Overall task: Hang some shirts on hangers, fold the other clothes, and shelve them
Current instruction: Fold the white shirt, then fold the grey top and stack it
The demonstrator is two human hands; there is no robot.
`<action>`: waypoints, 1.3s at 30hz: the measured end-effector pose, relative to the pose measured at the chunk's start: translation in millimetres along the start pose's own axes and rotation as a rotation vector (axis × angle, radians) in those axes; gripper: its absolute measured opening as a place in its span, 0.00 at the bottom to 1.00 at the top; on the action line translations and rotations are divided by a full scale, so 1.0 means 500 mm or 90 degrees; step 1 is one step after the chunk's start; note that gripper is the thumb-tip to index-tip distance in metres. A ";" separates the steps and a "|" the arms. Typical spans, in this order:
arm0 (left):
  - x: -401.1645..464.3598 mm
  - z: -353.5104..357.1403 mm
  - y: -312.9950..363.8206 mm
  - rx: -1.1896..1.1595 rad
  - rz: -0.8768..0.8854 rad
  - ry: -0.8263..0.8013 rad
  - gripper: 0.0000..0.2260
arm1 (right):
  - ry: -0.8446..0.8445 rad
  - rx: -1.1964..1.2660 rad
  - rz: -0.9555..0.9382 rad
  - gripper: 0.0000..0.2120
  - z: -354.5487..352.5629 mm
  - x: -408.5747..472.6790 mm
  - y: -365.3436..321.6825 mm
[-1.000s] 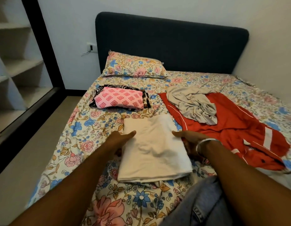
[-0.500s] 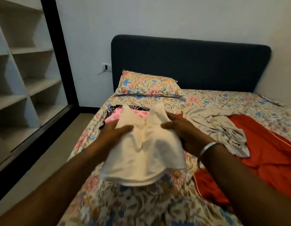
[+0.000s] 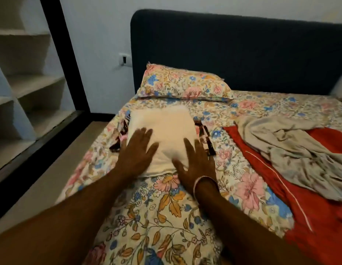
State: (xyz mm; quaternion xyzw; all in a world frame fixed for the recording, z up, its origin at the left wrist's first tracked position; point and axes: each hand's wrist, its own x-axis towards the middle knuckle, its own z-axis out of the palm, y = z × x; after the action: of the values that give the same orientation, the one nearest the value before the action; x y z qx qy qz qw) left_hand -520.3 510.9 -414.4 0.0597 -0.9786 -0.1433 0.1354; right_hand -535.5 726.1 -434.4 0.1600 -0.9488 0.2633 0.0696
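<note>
Cream garment: I see the folded cream cloth (image 3: 164,131) left of centre in the frame, lying on top of a folded pink-and-black patterned piece (image 3: 205,139) whose edges peek out on both sides, all on the floral bedsheet (image 3: 166,217).
Left hand: my left hand (image 3: 136,155) lies flat on the near left part of the cream fold, fingers straight and spread, gripping nothing.
Right hand: my right hand (image 3: 197,165) lies flat at the near right corner, fingers spread, partly on the cloth and partly on the sheet; it holds nothing. A bangle (image 3: 204,181) sits at the wrist.
Handling: I judge the fold soft, light and limp; it will sag and open if lifted by one edge. I would slide both palms under the short sides, or under the whole stack, and carry it level.
Long axis: the fold looks roughly rectangular, its longer side running from the near edge up the frame toward the pillow (image 3: 183,83); the near end under my hands looks bunched.
Still to do: a grey garment (image 3: 292,150) lies crumpled on a spread red one (image 3: 319,217) at the right of the frame, both unfolded.
Shelves: the shelving (image 3: 32,85) stands at the upper left of the frame.
</note>
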 end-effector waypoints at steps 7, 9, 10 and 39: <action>-0.028 0.038 0.001 0.022 0.010 0.110 0.30 | 0.087 -0.013 0.017 0.36 -0.024 -0.021 -0.003; -0.054 0.034 0.007 0.046 -0.003 0.070 0.31 | 0.026 0.009 0.030 0.36 -0.035 -0.028 0.000; -0.072 0.028 0.020 0.061 -0.009 0.040 0.31 | -0.012 0.031 0.046 0.36 -0.049 -0.029 0.007; 0.003 0.224 0.825 0.046 0.309 -0.105 0.12 | 0.272 -0.074 0.475 0.13 -0.353 -0.126 0.449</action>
State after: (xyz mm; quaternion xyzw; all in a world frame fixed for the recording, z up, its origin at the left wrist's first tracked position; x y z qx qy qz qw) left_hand -585.4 932.9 -394.8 -0.1836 -0.9765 -0.0758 0.0836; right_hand -544.5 1016.7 -404.9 -0.2558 -0.9193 0.2438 0.1732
